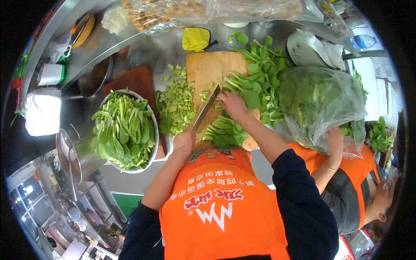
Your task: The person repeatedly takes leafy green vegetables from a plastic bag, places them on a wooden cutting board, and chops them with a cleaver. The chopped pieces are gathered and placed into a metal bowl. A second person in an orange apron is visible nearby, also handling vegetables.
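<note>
My left hand (pixel 184 140) grips the handle of a kitchen knife (pixel 206 108), whose blade slants across a wooden cutting board (pixel 203 63). Just right of the blade, my right hand (pixel 232 103) presses leafy green stems onto the board, with its fingertips close to the knife. Cut stem pieces (pixel 178 105) lie heaped along the board's left edge, and a few sit beside the blade. A bunch of greens (pixel 226 131) rests on the near part of the board. More whole leafy greens (pixel 265 73) spread over the right edge.
A white basin (pixel 156 138) heaped with greens stands at left, over a brown board (pixel 139 76). A yellow cloth (pixel 195 39) lies behind the cutting board. At right, a co-worker's hand (pixel 334 143) touches a clear plastic bag (pixel 320 104) of greens. A metal shelf edge (pixel 107 53) curves overhead.
</note>
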`<action>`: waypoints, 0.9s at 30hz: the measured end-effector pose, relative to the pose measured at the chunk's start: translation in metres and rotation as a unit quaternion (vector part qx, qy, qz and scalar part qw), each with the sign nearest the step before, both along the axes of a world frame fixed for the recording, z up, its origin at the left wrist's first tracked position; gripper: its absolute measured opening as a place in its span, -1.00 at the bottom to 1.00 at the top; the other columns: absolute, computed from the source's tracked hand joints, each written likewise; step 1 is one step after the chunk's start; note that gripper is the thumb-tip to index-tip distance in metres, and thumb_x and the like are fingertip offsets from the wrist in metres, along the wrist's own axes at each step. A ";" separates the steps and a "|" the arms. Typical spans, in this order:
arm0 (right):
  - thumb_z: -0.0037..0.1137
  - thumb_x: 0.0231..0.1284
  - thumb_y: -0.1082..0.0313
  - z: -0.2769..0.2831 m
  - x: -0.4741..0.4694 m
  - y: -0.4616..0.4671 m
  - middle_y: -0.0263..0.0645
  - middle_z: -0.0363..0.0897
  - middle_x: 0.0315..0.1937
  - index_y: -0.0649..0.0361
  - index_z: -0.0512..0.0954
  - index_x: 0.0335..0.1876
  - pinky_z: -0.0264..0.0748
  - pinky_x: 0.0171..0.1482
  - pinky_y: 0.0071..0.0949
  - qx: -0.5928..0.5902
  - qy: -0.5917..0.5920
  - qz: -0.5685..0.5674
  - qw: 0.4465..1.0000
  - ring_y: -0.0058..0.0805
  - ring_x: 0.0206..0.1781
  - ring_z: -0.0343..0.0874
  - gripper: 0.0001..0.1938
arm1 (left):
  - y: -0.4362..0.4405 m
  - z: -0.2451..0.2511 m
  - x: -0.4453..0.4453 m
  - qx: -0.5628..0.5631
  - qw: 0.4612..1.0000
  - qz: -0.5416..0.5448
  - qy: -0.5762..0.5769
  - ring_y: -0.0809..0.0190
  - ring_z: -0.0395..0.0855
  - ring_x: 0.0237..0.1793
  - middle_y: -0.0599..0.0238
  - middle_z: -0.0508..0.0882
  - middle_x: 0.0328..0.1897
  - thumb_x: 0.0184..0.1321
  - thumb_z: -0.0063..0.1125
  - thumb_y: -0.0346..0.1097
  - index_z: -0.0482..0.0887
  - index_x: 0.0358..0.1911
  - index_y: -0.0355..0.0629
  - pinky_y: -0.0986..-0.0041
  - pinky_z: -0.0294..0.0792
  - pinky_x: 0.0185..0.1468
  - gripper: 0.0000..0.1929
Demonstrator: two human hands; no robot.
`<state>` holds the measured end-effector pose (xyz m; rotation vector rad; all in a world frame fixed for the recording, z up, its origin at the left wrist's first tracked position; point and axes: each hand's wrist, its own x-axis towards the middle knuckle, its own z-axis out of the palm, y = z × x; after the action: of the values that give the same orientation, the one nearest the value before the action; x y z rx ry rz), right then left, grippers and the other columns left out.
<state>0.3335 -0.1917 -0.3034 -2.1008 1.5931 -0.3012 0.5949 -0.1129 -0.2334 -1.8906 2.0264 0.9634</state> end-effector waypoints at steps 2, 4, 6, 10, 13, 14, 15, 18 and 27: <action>0.18 0.32 0.33 0.004 -0.001 0.005 -0.17 0.61 -0.05 0.07 0.60 0.03 0.62 0.11 -0.07 0.001 0.015 0.031 0.999 -0.05 0.07 0.61 -0.78 | -0.001 -0.007 -0.001 -0.001 1.000 0.002 0.004 -0.38 0.75 -0.22 -0.22 0.76 -0.31 0.50 -0.05 -0.17 0.46 0.01 -0.12 -0.19 0.54 -0.10 -0.79; 0.20 0.32 0.33 0.007 -0.006 0.008 -0.18 0.62 -0.05 0.06 0.60 0.05 0.60 0.08 -0.08 0.020 0.043 0.079 0.996 -0.04 0.07 0.60 -0.77 | -0.002 -0.011 0.002 0.006 1.000 0.002 -0.002 -0.38 0.75 -0.23 -0.23 0.76 -0.30 0.50 -0.05 -0.17 0.47 0.01 -0.11 -0.18 0.54 -0.10 -0.79; 0.19 0.30 0.36 0.007 -0.011 0.003 -0.19 0.63 -0.04 0.08 0.62 0.03 0.60 0.10 -0.09 -0.112 0.005 -0.029 0.993 -0.04 0.07 0.60 -0.78 | -0.004 -0.011 0.006 0.000 1.000 -0.003 0.010 -0.37 0.75 -0.24 -0.24 0.76 -0.30 0.51 -0.04 -0.16 0.47 0.01 -0.11 -0.17 0.55 -0.11 -0.79; 0.10 0.26 0.48 0.000 -0.016 -0.011 -0.17 0.65 -0.03 0.07 0.64 0.04 0.62 0.13 -0.14 -0.106 0.069 -0.108 0.986 -0.08 0.14 0.60 -0.74 | -0.010 -0.001 0.012 -0.044 0.999 -0.009 0.024 -0.36 0.75 -0.26 -0.25 0.76 -0.31 0.52 -0.03 -0.16 0.49 0.00 -0.12 -0.16 0.55 -0.11 -0.79; 0.07 0.23 0.53 -0.007 -0.016 -0.012 -0.19 0.66 0.02 0.06 0.64 0.08 0.62 0.13 -0.14 -0.079 0.049 -0.026 0.995 -0.07 0.15 0.62 -0.67 | -0.014 0.012 0.014 -0.049 0.999 -0.005 -0.005 -0.35 0.75 -0.26 -0.22 0.76 -0.31 0.51 -0.02 -0.17 0.49 -0.02 -0.13 -0.17 0.55 -0.13 -0.80; 0.06 0.23 0.53 -0.009 -0.016 -0.012 -0.19 0.67 0.03 0.05 0.64 0.09 0.62 0.14 -0.14 -0.099 0.028 -0.024 0.994 -0.07 0.15 0.62 -0.66 | -0.016 0.017 0.015 -0.048 0.999 -0.016 -0.010 -0.35 0.75 -0.26 -0.21 0.76 -0.32 0.51 -0.01 -0.17 0.49 -0.03 -0.13 -0.17 0.55 -0.13 -0.80; 0.05 0.23 0.53 -0.011 -0.015 -0.012 -0.19 0.67 0.03 0.05 0.64 0.10 0.63 0.15 -0.13 -0.102 0.015 -0.022 0.994 -0.06 0.16 0.63 -0.65 | -0.018 0.022 0.017 -0.047 0.999 -0.022 -0.014 -0.35 0.75 -0.27 -0.20 0.76 -0.32 0.50 -0.01 -0.18 0.49 -0.04 -0.13 -0.17 0.55 -0.13 -0.81; 0.08 0.22 0.55 -0.015 -0.015 -0.014 -0.16 0.67 0.05 0.05 0.64 0.09 0.63 0.12 -0.12 -0.098 -0.016 -0.026 0.995 -0.02 0.12 0.64 -0.65 | -0.018 0.033 0.018 -0.051 0.998 -0.033 -0.013 -0.34 0.75 -0.28 -0.18 0.76 -0.34 0.50 0.00 -0.20 0.48 -0.05 -0.11 -0.16 0.55 -0.15 -0.83; 0.18 0.27 0.49 -0.012 -0.018 -0.018 -0.17 0.67 0.01 0.04 0.60 0.12 0.62 0.07 -0.08 -0.087 -0.013 -0.036 0.995 -0.03 0.06 0.63 -0.68 | -0.043 -0.005 0.003 -0.024 0.999 -0.046 0.016 -0.36 0.73 -0.24 -0.22 0.75 -0.29 0.50 0.02 -0.16 0.49 0.03 -0.19 -0.17 0.53 -0.13 -0.74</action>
<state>0.3153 -0.2100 -0.3158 -2.1601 1.6845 -0.5054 0.5978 -0.1560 -0.2381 -1.7995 2.1528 0.9346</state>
